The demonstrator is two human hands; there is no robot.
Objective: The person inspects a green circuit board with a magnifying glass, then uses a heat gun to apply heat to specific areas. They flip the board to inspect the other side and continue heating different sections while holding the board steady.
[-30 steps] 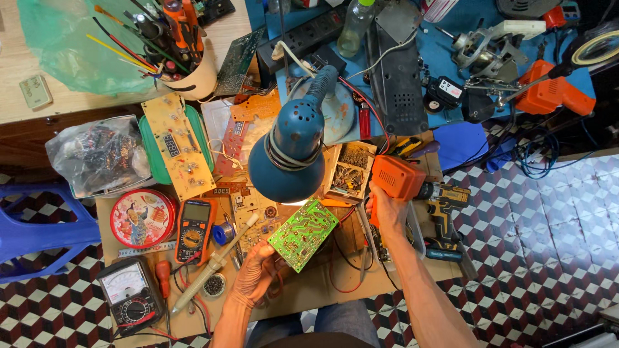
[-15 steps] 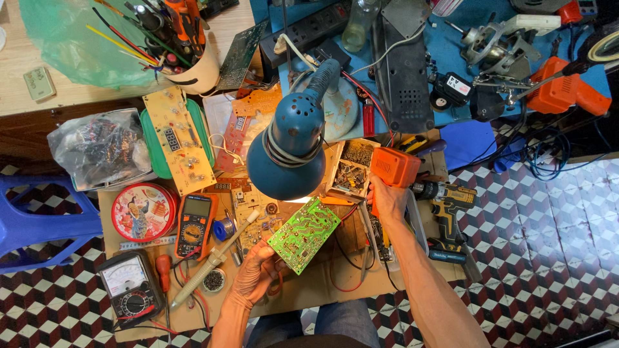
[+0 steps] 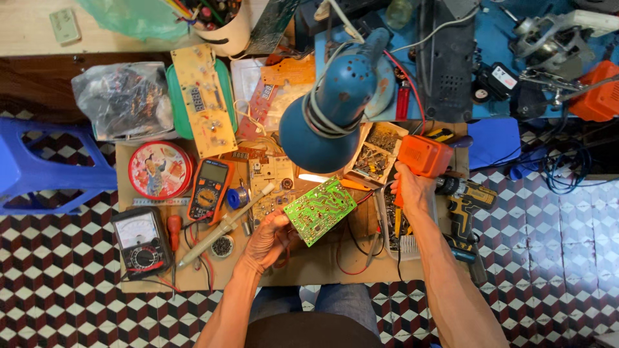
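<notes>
Blue desk lamp (image 3: 332,122) — the landmark, lit over the cardboard-covered desk (image 3: 309,267). Right of its shade, the right hand (image 3: 412,193) is clenched on an orange soldering gun (image 3: 422,158). Just below the shade, the left hand (image 3: 267,238) pinches a green circuit board (image 3: 320,209) by its lower-left edge — probably light, stiff, fragile; best held by bare edges, clear of components.

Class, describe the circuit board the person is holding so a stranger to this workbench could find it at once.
Start at the big blue desk lamp over the middle of the cardboard-covered bench. Just below its shade, the left hand holds up a small circuit board by its corner. It is the only bright green board; the boards lying nearby are tan or orange.
</notes>
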